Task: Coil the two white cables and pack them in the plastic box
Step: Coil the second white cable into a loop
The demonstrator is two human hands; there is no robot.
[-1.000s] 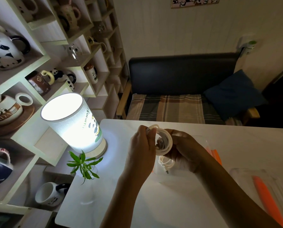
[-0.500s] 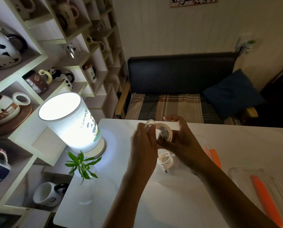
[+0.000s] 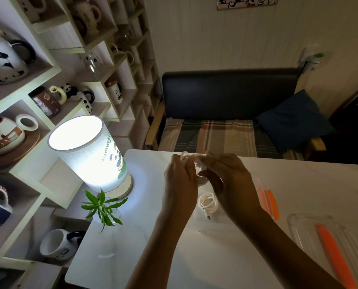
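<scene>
Both my hands hold a coiled white cable [image 3: 184, 156] above the white table, near its far edge. My left hand [image 3: 179, 180] pinches the coil's left side. My right hand [image 3: 226, 178] covers the coil's right side, so most of the loop is hidden. Below my hands a second coiled white cable [image 3: 208, 203] lies inside the clear plastic box [image 3: 263, 197], which has orange clips on its right side.
A lit cylindrical lamp [image 3: 90, 153] and a small green plant [image 3: 102, 207] stand at the table's left. The box's clear lid [image 3: 324, 243] with an orange clip lies at the right. Mug shelves fill the left wall; a dark bench sits beyond the table.
My right hand has moved over the held coil and now covers most of it; the coil was more exposed before. The cable in the box has not moved.
</scene>
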